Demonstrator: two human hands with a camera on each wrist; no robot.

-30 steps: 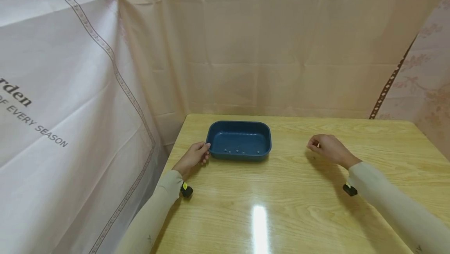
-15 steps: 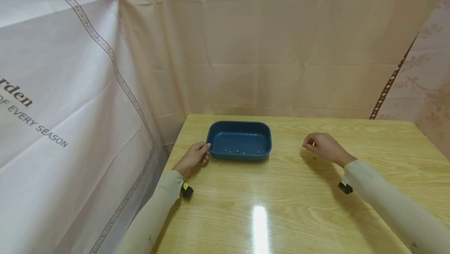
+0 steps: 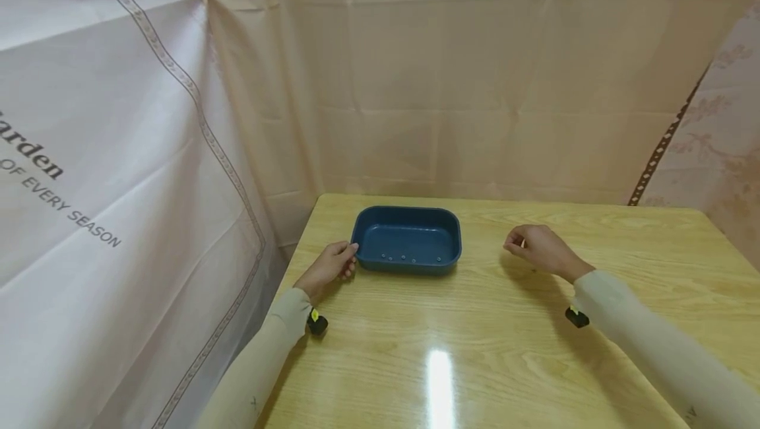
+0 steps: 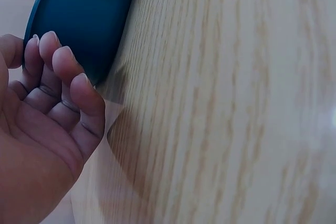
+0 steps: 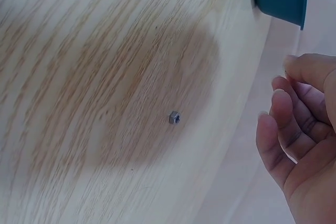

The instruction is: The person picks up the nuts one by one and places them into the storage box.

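A dark blue rectangular tray (image 3: pixel 410 234) stands on the table toward the back. My left hand (image 3: pixel 329 264) pinches its left front corner, thumb over the rim; in the left wrist view the fingers (image 4: pixel 65 59) curl against the tray's outer wall. Several small metal nuts (image 3: pixel 403 257) lie inside along the front. To the right of the tray, my right hand (image 3: pixel 543 247) hovers over the table with thumb and forefinger tips brought together. I cannot tell whether something small sits between them. A hex nut (image 5: pixel 174 118) lies on the wood below that hand.
The light wood-grain table (image 3: pixel 380 350) carries a bright reflection at the front. Pale cloth (image 3: pixel 475 86) hangs behind its back edge, and a white printed sheet (image 3: pixel 119 185) hangs along the left side. Each wrist wears a small black camera (image 3: pixel 317 323).
My right hand has drifted left toward the tray, its fingertips still together. The left hand keeps its hold on the tray, and the head view has shifted slightly.
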